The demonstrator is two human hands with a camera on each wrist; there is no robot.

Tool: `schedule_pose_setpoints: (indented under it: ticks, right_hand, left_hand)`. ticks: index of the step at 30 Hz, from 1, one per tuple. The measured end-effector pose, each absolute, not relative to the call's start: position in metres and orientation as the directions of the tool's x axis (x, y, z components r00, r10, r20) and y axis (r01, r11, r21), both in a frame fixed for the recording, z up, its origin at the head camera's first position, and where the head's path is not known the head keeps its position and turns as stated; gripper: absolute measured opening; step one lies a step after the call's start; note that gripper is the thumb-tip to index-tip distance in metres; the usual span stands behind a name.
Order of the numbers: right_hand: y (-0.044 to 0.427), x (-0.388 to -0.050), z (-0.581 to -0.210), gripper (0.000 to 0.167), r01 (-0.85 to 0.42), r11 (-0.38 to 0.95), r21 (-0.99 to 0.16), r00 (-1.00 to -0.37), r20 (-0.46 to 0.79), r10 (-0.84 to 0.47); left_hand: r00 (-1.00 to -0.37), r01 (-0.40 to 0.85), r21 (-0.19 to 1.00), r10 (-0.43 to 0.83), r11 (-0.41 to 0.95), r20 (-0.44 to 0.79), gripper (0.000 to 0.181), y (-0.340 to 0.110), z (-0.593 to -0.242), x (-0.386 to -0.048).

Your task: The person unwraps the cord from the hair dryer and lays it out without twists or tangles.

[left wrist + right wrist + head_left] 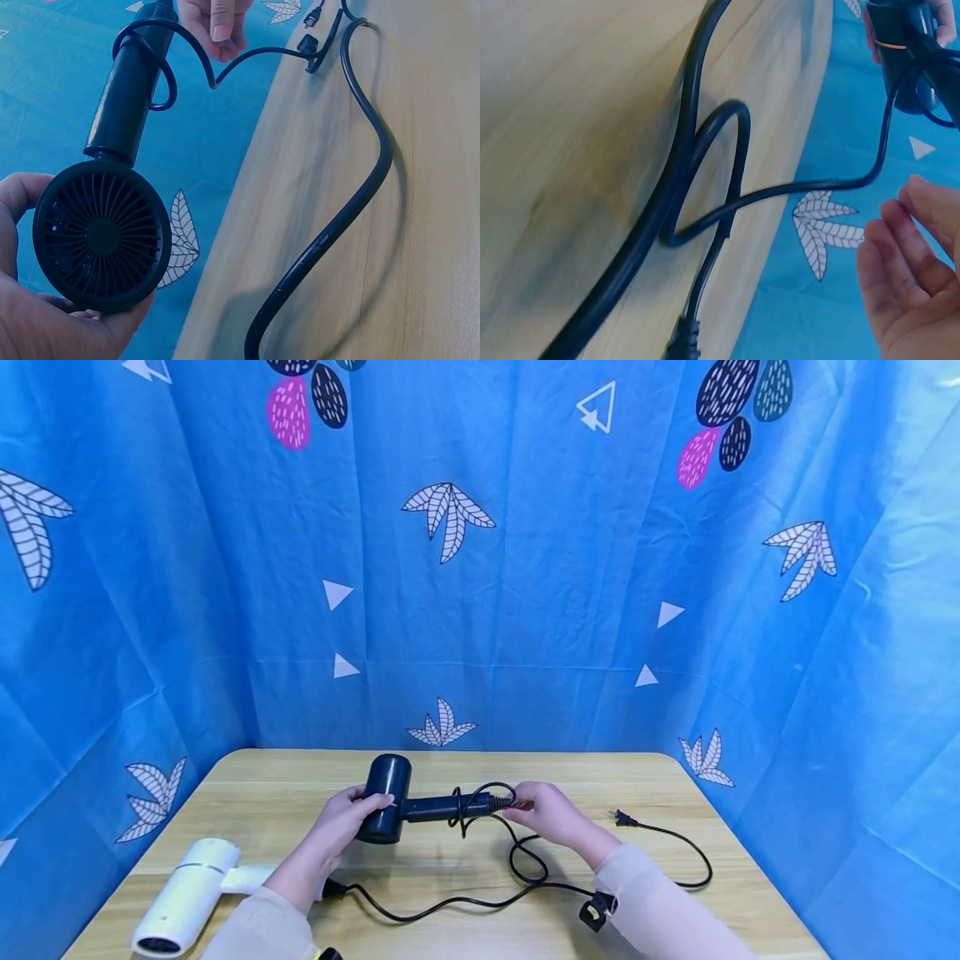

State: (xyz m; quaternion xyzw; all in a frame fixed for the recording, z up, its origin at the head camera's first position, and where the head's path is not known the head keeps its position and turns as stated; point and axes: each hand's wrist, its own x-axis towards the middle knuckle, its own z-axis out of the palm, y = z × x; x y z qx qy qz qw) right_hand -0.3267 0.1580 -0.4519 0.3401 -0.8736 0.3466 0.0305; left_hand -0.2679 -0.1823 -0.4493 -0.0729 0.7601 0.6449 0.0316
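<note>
My left hand (345, 817) grips the barrel of a black hair dryer (388, 797), held above the table with its handle pointing right. The left wrist view shows its round grille (103, 236) facing the camera, thumb and fingers around it. A black cord (459, 810) loops loosely around the handle, then trails to the table. Beside the handle's cord end is my right hand (546, 812). In the right wrist view its fingers (907, 255) are loosely bent, with nothing seen between them. The black dryer's far side is hidden.
A white hair dryer (187, 893) lies at the table's front left, partly behind my left forearm. A two-pin plug (624, 818) lies at the right, and a bulky black plug (596, 912) touches or nears my right sleeve. Blue patterned cloth (480, 610) surrounds the wooden table (300, 768).
</note>
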Motion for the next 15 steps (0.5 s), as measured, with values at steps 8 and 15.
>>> schedule_pose_setpoints:
  ticks: [8, 15]
  right_hand:
    - [0.143, -0.325, -0.457, 0.006, -0.576, 0.483, -0.660, -0.786, 0.283, -0.549]
    - [0.132, -0.323, -0.458, 0.004, -0.558, 0.511, -0.654, -0.796, 0.246, -0.554]
  left_hand:
    - [-0.987, -0.155, 0.975, -0.069, 0.157, -0.145, 0.078, -0.182, -0.448, -0.268]
    - [-0.986, -0.162, 0.973, -0.068, 0.166, -0.152, 0.078, -0.182, -0.447, -0.268]
